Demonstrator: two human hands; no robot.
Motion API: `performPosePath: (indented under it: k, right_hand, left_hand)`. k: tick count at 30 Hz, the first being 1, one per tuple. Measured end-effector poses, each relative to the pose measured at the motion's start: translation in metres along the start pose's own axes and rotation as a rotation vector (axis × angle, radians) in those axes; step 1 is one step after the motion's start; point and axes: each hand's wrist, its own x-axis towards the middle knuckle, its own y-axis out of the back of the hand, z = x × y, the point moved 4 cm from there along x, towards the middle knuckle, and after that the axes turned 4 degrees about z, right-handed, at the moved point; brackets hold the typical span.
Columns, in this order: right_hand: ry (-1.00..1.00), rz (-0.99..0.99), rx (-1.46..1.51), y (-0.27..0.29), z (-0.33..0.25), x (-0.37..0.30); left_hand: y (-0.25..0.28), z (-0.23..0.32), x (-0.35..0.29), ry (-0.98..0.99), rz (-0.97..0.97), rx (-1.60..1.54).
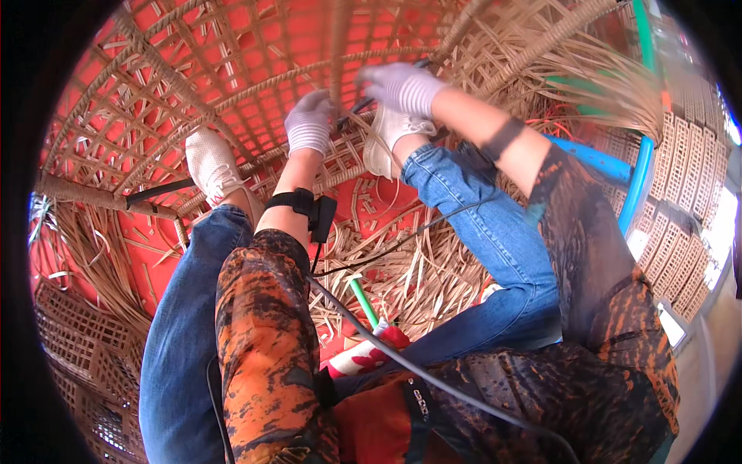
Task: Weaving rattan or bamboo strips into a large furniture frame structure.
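A large woven wicker piece [232, 97], with cord-wrapped ribs over an open lattice, rises in front of me. My left hand [309, 124], in a pale glove, is at its lower middle beside a wrapped upright rib [337, 54]. Its fingers are curled, but whatever they grip is hidden. My right hand [402, 87], gloved too, is raised just right of that rib, above my right shoe [380, 147]. Motion smears its fingers, so their hold cannot be made out. My left shoe [209, 166] rests against the lattice.
Loose flat strips [433, 263] litter the red floor between my legs, near a green-handled tool [363, 300]. A bundle of strips [587, 66] hangs at upper right by a blue tube frame [638, 185]. Woven panels [680, 162] are stacked beyond. A cable [433, 370] crosses my lap.
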Motion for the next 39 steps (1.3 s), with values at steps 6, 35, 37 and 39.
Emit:
performPosePath:
  k: [6, 35, 37, 39]
  right_hand:
    - [0.050, -0.238, 0.405, -0.033, -0.018, 0.036]
    - [0.300, -0.021, 0.022, -0.029, -0.020, -0.026]
    - [0.004, 0.182, 0.231, -0.025, 0.007, 0.006]
    - [-0.017, -0.040, 0.444, -0.035, 0.006, 0.024]
  left_hand:
    - [0.000, -0.026, 0.007, 0.277, 0.110, -0.261]
    - [0.003, -0.023, -0.003, 0.224, -0.352, -0.273]
    - [0.004, -0.030, -0.001, 0.264, -0.340, -0.314]
    - [-0.004, -0.033, 0.010, 0.289, -0.277, -0.262]
